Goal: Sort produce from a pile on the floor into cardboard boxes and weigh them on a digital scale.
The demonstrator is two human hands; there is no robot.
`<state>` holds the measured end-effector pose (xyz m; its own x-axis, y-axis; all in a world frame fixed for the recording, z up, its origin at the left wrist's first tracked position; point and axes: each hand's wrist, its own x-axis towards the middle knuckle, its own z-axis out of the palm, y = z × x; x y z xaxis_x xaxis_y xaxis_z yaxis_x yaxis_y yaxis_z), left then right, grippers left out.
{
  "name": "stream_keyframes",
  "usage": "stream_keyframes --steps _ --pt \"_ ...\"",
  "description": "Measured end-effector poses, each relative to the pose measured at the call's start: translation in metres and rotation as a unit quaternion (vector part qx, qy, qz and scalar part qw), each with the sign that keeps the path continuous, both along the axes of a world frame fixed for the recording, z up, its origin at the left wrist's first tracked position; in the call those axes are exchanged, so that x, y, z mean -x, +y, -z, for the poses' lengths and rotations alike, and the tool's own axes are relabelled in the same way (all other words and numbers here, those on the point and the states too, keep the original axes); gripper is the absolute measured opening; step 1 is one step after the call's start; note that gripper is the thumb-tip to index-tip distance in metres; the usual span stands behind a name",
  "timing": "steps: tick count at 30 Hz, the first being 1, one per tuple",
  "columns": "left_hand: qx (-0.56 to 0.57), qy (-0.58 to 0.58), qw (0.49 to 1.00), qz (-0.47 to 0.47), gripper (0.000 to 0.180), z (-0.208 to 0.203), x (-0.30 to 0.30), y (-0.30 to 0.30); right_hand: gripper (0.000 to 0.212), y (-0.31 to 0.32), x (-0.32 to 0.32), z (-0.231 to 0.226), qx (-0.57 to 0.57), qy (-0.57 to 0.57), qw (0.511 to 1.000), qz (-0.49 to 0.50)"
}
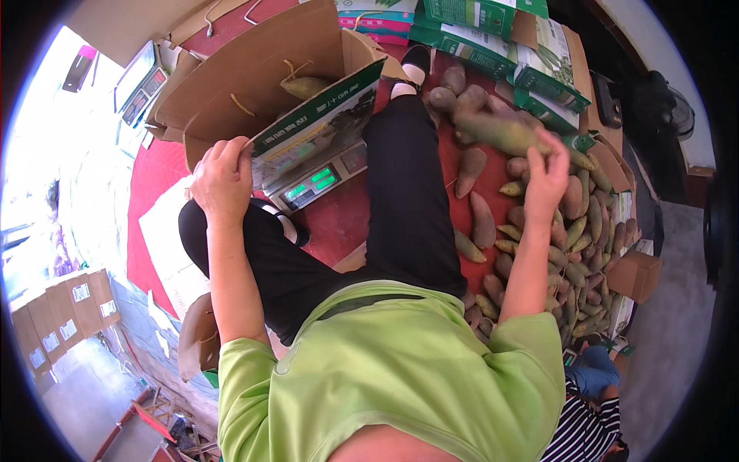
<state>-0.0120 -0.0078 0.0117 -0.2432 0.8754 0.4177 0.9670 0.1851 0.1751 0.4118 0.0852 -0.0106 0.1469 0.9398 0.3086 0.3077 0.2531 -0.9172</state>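
Note:
My left hand (pixel 221 173) grips the near rim of an open cardboard gift box (pixel 223 77) with a green printed side. One green radish (pixel 305 87) lies inside it, beside loops of yellow cord. Under the box is a digital scale (pixel 312 185) with a lit green display. On the right, my right hand (pixel 548 173) holds one end of a long green radish (pixel 496 134), blurred by motion, above the pile. Loose radishes (pixel 483 219), green to brownish and dirty, lie below and beside that hand.
A large heap of radishes (pixel 577 262) spreads over the red floor covering (pixel 339 231) on my right. Green printed cartons (pixel 550 65) stand behind it. Another scale (pixel 142 92) is at far left, brown cartons (pixel 65 316) at lower left. A person in stripes (pixel 585 416) sits at lower right.

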Motion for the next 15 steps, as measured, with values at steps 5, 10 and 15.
stream_keyframes --steps 5,10,15 --pt "-0.007 -0.001 1.0 0.013 0.008 -0.001 0.0 0.0 0.028 0.048 0.079 -0.075 -0.143 0.149 0.967 -0.149" --pt "-0.02 -0.002 1.0 0.021 0.008 -0.001 0.001 -0.001 0.026 0.073 0.187 -0.078 -0.053 0.259 0.915 -0.306" --pt "-0.02 0.002 1.0 0.024 0.008 0.002 0.004 -0.002 0.033 0.067 0.234 -0.047 -0.044 0.069 0.952 -0.294"
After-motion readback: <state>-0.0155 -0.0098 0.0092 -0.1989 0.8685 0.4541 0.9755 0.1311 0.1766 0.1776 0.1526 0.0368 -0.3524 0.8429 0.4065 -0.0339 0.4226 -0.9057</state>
